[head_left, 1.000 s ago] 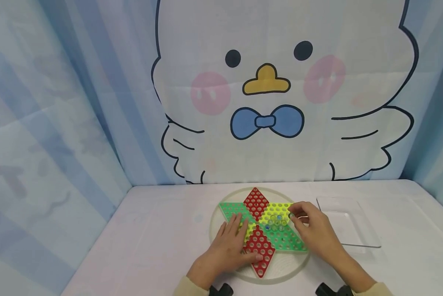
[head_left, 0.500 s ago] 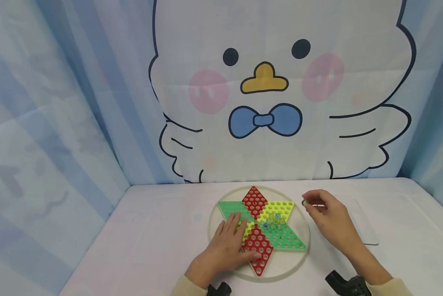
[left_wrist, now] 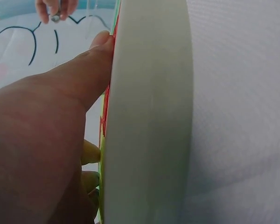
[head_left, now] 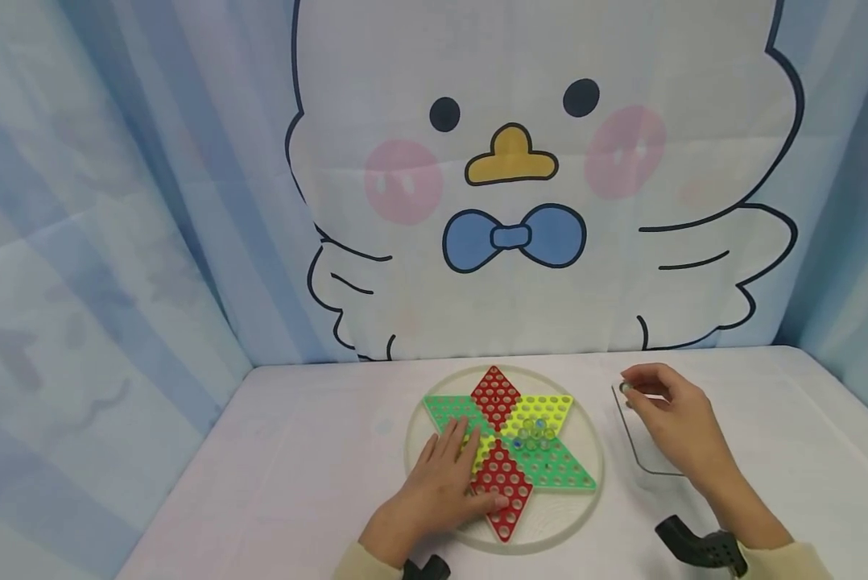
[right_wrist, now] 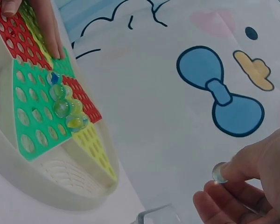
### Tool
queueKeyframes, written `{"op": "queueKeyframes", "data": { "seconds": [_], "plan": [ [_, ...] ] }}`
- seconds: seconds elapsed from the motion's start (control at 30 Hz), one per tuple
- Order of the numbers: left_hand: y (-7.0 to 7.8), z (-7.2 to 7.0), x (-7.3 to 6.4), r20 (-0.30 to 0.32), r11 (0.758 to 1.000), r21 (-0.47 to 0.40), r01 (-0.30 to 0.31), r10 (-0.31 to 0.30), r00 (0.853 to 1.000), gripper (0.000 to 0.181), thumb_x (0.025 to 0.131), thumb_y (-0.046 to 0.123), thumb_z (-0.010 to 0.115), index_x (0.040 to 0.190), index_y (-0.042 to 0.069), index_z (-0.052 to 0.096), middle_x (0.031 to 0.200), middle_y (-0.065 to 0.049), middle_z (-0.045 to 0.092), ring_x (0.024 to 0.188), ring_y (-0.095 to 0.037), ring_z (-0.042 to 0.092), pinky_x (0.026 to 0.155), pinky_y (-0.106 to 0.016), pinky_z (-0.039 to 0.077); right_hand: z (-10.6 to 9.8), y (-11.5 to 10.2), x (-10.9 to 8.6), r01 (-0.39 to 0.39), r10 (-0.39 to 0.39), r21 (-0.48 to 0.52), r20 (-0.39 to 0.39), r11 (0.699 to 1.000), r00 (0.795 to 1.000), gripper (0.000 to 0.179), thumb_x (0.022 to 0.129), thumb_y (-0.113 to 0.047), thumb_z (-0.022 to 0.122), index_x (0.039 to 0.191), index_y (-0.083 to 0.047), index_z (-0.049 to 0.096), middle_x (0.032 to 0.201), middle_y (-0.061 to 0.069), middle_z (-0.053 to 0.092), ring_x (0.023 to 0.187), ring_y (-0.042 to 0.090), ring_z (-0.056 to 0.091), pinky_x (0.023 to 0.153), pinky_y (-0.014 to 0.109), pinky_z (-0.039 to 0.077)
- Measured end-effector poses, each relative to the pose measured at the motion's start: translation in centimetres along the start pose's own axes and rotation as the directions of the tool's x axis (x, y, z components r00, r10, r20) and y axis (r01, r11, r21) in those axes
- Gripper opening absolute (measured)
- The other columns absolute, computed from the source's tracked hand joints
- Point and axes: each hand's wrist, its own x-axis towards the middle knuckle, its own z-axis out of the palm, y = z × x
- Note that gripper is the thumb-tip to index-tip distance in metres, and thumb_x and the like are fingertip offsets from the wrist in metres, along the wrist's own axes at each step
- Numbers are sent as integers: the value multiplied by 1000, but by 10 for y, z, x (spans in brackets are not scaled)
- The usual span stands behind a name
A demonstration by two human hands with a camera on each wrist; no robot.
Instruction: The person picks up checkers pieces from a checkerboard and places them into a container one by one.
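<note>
A round Chinese checkers board point(head_left: 560, 511) with a red, green and yellow star lies on the table. My left hand point(head_left: 441, 487) rests spread over its left and front part, the thumb on the red point. Several glass marbles point(head_left: 535, 433) sit in holes where the yellow and green sections meet, right of centre. My right hand point(head_left: 684, 423) pinches a clear marble point(right_wrist: 220, 172) between thumb and fingertips, above the left side of a clear square tray point(head_left: 635, 451). The hand hides much of the tray, so its contents cannot be told.
The white table point(head_left: 289, 459) extends to both sides of the board. Behind it hangs a cloth backdrop point(head_left: 514, 314) with a cartoon bird, and a blue curtain point(head_left: 115, 322) hangs at the left. Black wrist mounts point(head_left: 700, 546) sit on the forearms.
My right hand has moved right, away from the board's yellow section to the tray, carrying the pinched marble. The left hand has stayed on the board.
</note>
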Motion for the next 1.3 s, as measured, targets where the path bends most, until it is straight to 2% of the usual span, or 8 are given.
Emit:
{"op": "queueKeyframes", "data": {
  "seconds": [0.37,0.47,0.57,0.63,0.9,1.17,1.3],
  "plan": [
    [-3,2,0,-15,1000,20,-8,9,1000,97,90,71,50,158,8,22,167,-14,10,155,-30,9,123,-52,17,-1,14,3,-96,98,-57,27,994,995,25,99,-17,58,119,-1,62,111,17,67,84,-17,50,71,-1,43],
    [-3,2,0,-17,1000,18,-11,11,1000,97,90,71,50,158,8,22,167,-14,11,155,-30,9,123,-52,18,1,16,3,-130,134,-83,46,988,990,25,99,-16,58,120,-1,61,113,18,66,90,-1,59,69,1,44],
    [-3,3,0,-13,1000,13,-9,9,1000,97,90,71,50,158,8,22,167,-13,11,155,-30,9,123,-52,18,3,19,3,-156,163,-103,63,982,985,25,99,-14,58,120,-1,60,113,20,66,94,21,66,68,5,47],
    [-3,3,0,-14,1000,10,-10,11,1000,97,89,71,50,158,8,22,167,-14,11,155,-30,9,123,-52,18,3,21,2,-163,172,-117,70,980,983,25,98,-14,58,119,-1,60,112,21,67,94,29,68,66,9,49],
    [-2,2,1,-11,1000,19,-14,14,1000,97,90,70,50,159,9,21,167,-13,10,156,-29,8,124,-52,17,0,28,3,-179,199,-168,106,969,974,23,95,-11,60,115,1,62,107,22,67,95,33,67,61,17,48],
    [-1,2,2,-3,1000,28,-10,10,1000,97,90,70,50,159,9,20,168,-13,9,156,-30,8,124,-52,17,1,32,5,-218,259,-217,181,951,949,23,93,-8,60,112,4,61,105,24,65,92,34,64,69,36,55],
    [-1,2,2,-4,1000,25,-8,9,1000,97,90,70,50,159,9,20,168,-13,9,156,-30,8,124,-52,17,3,35,7,-185,238,-260,191,948,952,20,91,-6,59,108,5,62,101,25,65,91,37,63,73,46,56]
  ]
}}
